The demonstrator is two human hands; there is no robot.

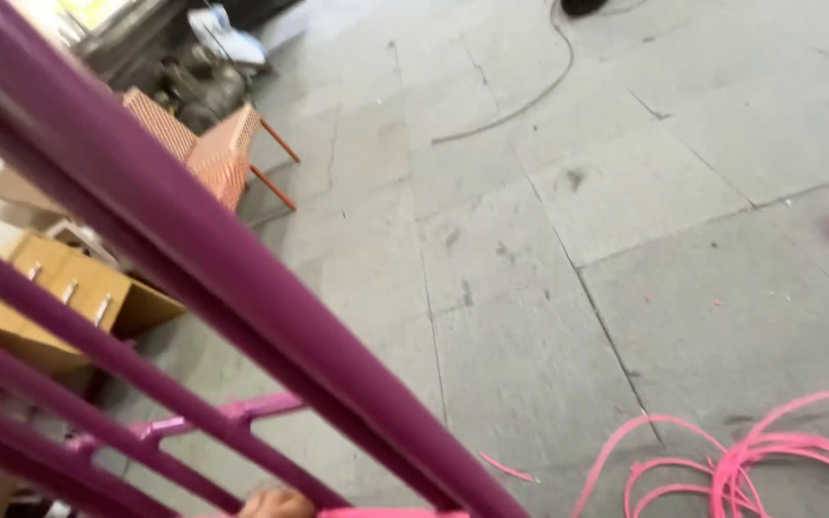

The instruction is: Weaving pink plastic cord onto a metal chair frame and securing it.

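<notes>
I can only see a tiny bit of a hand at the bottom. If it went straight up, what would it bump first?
Probably the purple metal bar right above the hand; which hand it is, I cannot tell.

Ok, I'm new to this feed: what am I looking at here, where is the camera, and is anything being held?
There is one picture, taken by a camera on a person's head, looking down; no machine is involved. Across the left run purple bars of a metal frame, very close to the lens and blurred. At the bottom edge a bit of a hand shows right beside a bar; which hand it is, and whether it grips the bar, cannot be told. The ground is a grey stone floor. On it, bottom right, lies a loose bundle of pink cord. At upper left stands an orange woven chair, below it cardboard boxes, and a dark cable curves across the top.
</notes>
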